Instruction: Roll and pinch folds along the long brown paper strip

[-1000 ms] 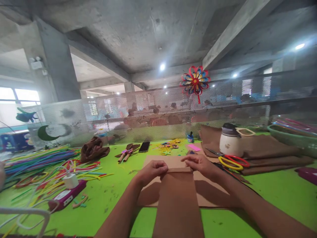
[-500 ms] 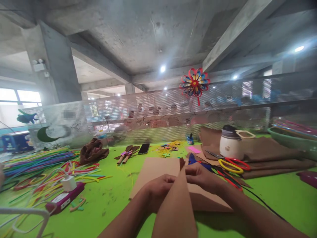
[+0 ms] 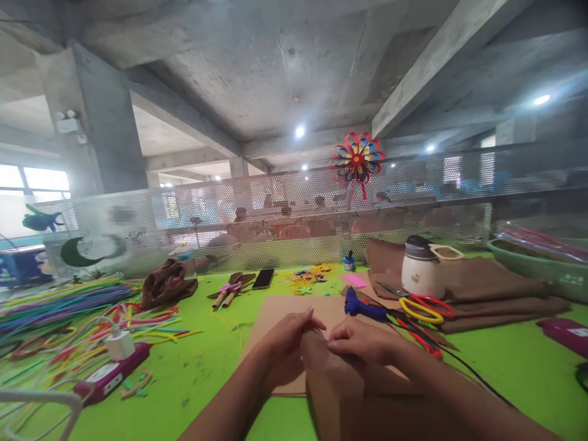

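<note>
A sheet of brown paper (image 3: 328,373) stands bent between my two hands and reaches down past the bottom edge of the view. My left hand (image 3: 287,343) is curled against its left upper edge, thumb on top. With closed fingers, my right hand (image 3: 362,340) pinches the top of the sheet from the right. Beneath both hands a flat tan sheet (image 3: 271,315) lies on the green table (image 3: 184,367). Just beyond my right hand lies a blue hot glue gun (image 3: 365,306), its dark cord running off to the right.
Scissors with yellow handles (image 3: 425,311) lie by a white jug (image 3: 418,272) and folded brown cloth (image 3: 491,285). At the left are a power strip (image 3: 113,373) and colourful pipe cleaners (image 3: 82,303). A phone (image 3: 263,278) lies farther back, before a perforated screen (image 3: 220,214).
The brown paper has turned and spread toward the right, showing a broader, darker side. My right hand has come down slightly, uncovering more of the glue gun. The view has shifted a little.
</note>
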The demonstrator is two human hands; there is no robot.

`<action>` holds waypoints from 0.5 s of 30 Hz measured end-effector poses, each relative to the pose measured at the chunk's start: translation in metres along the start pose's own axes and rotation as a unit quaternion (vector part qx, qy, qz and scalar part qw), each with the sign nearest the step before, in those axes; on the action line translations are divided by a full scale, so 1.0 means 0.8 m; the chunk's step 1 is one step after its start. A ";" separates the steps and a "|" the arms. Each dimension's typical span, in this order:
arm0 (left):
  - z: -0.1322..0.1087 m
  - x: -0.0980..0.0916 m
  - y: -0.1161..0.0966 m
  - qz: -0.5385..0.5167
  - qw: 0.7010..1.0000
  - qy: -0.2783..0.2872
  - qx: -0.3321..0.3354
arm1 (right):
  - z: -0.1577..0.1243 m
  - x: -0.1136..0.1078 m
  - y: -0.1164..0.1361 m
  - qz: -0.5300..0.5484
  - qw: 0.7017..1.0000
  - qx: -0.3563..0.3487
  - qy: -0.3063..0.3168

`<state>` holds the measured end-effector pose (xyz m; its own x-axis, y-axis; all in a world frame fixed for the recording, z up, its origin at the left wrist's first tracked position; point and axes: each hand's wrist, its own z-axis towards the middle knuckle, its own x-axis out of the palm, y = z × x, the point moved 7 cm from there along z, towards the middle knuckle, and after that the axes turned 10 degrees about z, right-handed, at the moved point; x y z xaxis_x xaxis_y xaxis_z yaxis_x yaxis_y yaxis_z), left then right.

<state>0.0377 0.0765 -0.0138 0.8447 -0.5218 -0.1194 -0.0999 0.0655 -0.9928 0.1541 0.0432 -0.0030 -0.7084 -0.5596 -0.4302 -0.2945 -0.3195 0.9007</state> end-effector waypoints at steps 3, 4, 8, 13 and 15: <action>-0.001 0.007 -0.003 0.097 0.994 0.053 0.018 | 0.002 0.000 -0.002 -0.098 0.995 0.019 0.002; -0.001 0.009 -0.002 0.127 0.989 0.067 0.017 | 0.002 0.000 -0.001 -0.118 0.993 0.023 0.001; -0.002 0.010 0.004 0.203 0.975 0.096 0.008 | -0.003 -0.006 0.004 -0.142 0.988 0.051 -0.019; -0.007 0.005 -0.018 0.261 0.957 0.097 0.077 | 0.002 -0.013 0.003 -0.108 0.993 0.037 -0.015; -0.009 -0.001 -0.030 0.264 0.956 0.079 0.101 | 0.008 -0.019 0.008 -0.105 0.994 -0.013 -0.028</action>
<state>0.0357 0.0691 0.0103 0.6129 -0.4924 -0.6179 -0.3728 0.5094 -0.7756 0.1589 0.0546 0.0096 -0.6676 -0.4364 -0.6033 -0.4232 -0.4443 0.7896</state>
